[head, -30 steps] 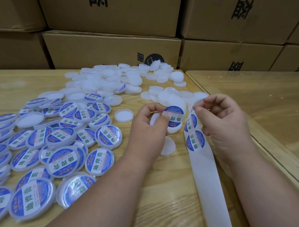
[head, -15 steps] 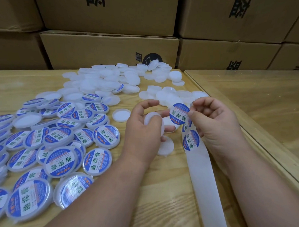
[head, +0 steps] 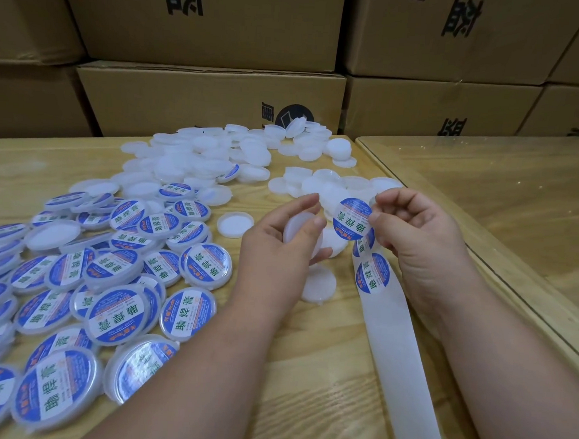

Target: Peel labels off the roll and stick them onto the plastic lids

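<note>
right hand [head: 413, 231] pinches the peeled label [head: 353, 218] just right of the blank lid [head: 301, 233] gripped in the left hand [head: 280, 252], nearly touching

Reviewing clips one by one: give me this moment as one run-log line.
step: label peeled, not yet stuck | left hand: holds blank white lid | right hand: pinches blue round label | backing strip: on table

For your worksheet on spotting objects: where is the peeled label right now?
In the head view, the peeled label is right of centre, pinched by the right hand, beside the blank lid in the left hand.
</note>
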Demonstrator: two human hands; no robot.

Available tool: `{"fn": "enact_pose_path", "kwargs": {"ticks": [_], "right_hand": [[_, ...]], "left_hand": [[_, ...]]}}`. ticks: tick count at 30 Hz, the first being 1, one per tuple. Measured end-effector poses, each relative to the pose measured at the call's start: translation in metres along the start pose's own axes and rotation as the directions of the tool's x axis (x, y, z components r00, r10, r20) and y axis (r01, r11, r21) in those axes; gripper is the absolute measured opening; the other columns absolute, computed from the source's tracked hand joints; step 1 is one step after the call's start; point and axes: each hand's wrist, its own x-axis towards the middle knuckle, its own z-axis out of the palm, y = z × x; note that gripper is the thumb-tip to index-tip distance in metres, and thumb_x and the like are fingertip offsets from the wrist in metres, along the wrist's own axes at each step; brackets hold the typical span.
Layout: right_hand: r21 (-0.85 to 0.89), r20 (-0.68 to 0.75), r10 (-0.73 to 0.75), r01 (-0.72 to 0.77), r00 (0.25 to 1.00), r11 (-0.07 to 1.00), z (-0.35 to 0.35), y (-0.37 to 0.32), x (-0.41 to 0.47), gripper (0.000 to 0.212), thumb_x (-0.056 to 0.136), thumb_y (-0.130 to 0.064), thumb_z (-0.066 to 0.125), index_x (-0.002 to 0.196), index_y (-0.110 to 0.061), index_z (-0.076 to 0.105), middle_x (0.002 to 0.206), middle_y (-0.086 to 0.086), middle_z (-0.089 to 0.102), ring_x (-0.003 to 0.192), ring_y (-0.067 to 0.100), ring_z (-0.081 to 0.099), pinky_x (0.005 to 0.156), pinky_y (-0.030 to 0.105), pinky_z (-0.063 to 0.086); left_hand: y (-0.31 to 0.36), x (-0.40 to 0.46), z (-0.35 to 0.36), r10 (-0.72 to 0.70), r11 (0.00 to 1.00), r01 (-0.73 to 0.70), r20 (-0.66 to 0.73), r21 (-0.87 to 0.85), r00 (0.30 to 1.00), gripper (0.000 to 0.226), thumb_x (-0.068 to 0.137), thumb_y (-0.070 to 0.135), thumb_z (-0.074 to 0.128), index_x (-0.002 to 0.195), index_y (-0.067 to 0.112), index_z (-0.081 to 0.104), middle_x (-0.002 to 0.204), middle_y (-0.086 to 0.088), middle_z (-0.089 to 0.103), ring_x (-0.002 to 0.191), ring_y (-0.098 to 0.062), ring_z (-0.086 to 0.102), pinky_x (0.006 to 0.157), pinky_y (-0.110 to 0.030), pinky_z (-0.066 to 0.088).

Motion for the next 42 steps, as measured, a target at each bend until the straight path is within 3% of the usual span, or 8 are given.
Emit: {"fn": "enact_pose_path", "kwargs": {"ticks": [6,12,16,19,25,30,36,42], "right_hand": [[-0.013,0.015,0.008,-0.008,1.000,1.000,0.0012,-0.0018,-0.0016,0.024,0.091,0.011,0.062,0.095,-0.012,0.067,0.071,-0.010,0.070,0.058,0.000,0.060,0.058,0.014,0.049],[-0.011,0.019,0.013,-0.013,1.000,1.000,0.0002,-0.0025,-0.0023,0.025,0.091,0.011,0.062,0.095,-0.013,0.067,0.072,-0.010,0.070,0.059,-0.001,0.060,0.059,0.013,0.049],[-0.015,0.053,0.008,-0.007,0.999,1.000,-0.0004,-0.0016,-0.0023,0.023,0.091,0.008,0.065,0.096,-0.014,0.068,0.075,-0.009,0.071,0.063,0.001,0.062,0.061,0.014,0.049],[-0.033,0.109,0.014,-0.010,0.994,0.999,-0.0005,-0.0014,-0.0019,0.020,0.081,-0.003,0.072,0.097,-0.016,0.068,0.078,-0.007,0.072,0.068,0.004,0.064,0.063,0.016,0.050],[-0.022,0.243,0.034,-0.030,0.969,0.999,0.0011,0.0005,-0.0051,0.024,0.077,-0.008,0.071,0.100,-0.013,0.067,0.082,-0.002,0.074,0.084,0.010,0.072,0.073,0.019,0.055],[-0.058,0.229,0.072,-0.060,0.971,0.996,0.0025,0.0024,-0.0065,0.024,0.089,0.009,0.069,0.105,-0.009,0.066,0.088,0.007,0.077,0.089,0.018,0.074,0.077,0.022,0.057],[-0.089,0.192,0.084,-0.067,0.978,0.994,0.0029,0.0036,-0.0054,0.021,0.092,0.005,0.068,0.107,-0.009,0.066,0.084,0.002,0.076,0.083,0.013,0.074,0.072,0.019,0.055],[-0.101,0.183,0.071,-0.053,0.981,0.993,0.0038,0.0053,-0.0046,0.020,0.092,0.004,0.069,0.105,-0.010,0.066,0.075,-0.006,0.072,0.075,0.009,0.071,0.067,0.019,0.054]], "left_hand": [[-0.0072,0.0055,-0.0053,-0.043,0.999,0.043,0.015,0.003,0.999,0.029,0.077,0.015,0.045,0.104,0.024,0.047,0.104,0.002,0.079,0.093,-0.020,0.077,0.082,-0.044,0.061],[-0.0061,0.0059,-0.0029,-0.027,1.000,0.027,0.001,-0.007,1.000,0.023,0.088,0.012,0.067,0.093,0.031,0.076,0.108,0.006,0.077,0.104,-0.014,0.073,0.076,-0.029,0.062],[-0.0047,0.0068,-0.0043,-0.056,0.998,0.058,0.039,-0.039,0.998,0.044,0.097,-0.005,0.048,0.113,0.031,0.068,0.106,-0.001,0.078,0.102,-0.021,0.075,0.076,-0.031,0.062],[-0.0024,0.0065,-0.0032,-0.088,0.993,0.092,0.059,-0.069,0.994,0.056,0.088,-0.014,0.036,0.103,0.026,0.074,0.096,0.005,0.078,0.097,-0.023,0.076,0.072,-0.029,0.062],[-0.0004,0.0065,-0.0045,-0.125,0.979,0.155,0.210,-0.134,0.970,0.054,0.065,0.006,0.039,0.098,0.024,0.078,0.102,-0.011,0.077,0.096,-0.026,0.073,0.076,-0.038,0.062],[-0.0039,0.0076,-0.0044,-0.105,0.979,0.144,0.256,-0.141,0.961,0.055,0.067,0.005,0.041,0.099,0.026,0.080,0.098,-0.011,0.077,0.095,-0.027,0.072,0.092,-0.049,0.056],[-0.0063,0.0081,-0.0044,-0.106,0.986,0.135,0.261,-0.099,0.960,0.052,0.076,0.006,0.042,0.104,0.029,0.080,0.108,-0.014,0.076,0.103,-0.033,0.071,0.099,-0.055,0.053],[-0.0046,0.0065,-0.0025,-0.119,0.987,0.141,0.242,-0.076,0.963,0.046,0.079,0.010,0.047,0.101,0.031,0.081,0.109,-0.012,0.076,0.105,-0.030,0.072,0.084,-0.042,0.061]]}}
